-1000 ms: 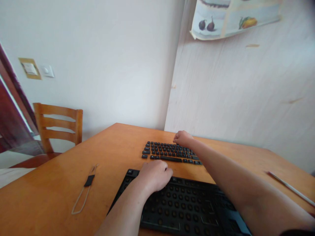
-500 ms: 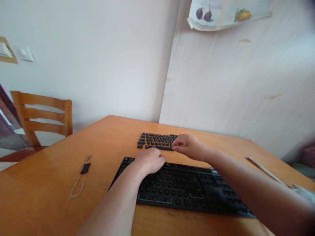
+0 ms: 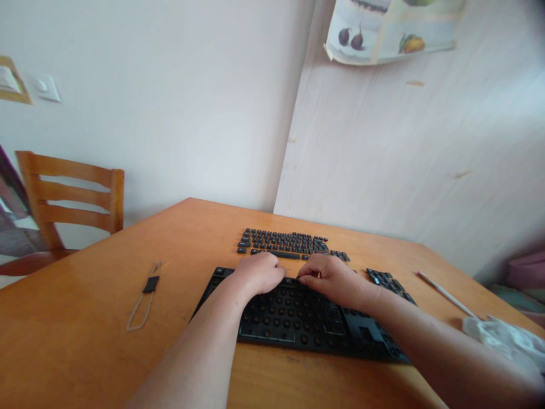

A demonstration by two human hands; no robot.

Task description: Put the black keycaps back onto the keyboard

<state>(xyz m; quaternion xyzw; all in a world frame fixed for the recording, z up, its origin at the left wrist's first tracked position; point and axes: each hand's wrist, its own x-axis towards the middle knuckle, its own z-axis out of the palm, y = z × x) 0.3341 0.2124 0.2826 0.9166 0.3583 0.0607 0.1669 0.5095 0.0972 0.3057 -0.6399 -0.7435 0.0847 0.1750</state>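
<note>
Two hands (image 3: pixel 261 272) (image 3: pixel 330 277) touch a keyboard frame (image 3: pixel 268 335) holding a far-left corner keycap (image 3: pixel 219 271).

The keyboard (image 3: pixel 289 312) looks plastic, the table (image 3: pixel 85 318) smooth wood.

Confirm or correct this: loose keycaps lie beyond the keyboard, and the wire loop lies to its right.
Wrong side: the wire loop lies left of the keyboard, as the head view shows. The loose keycaps do lie beyond the keyboard.
</note>
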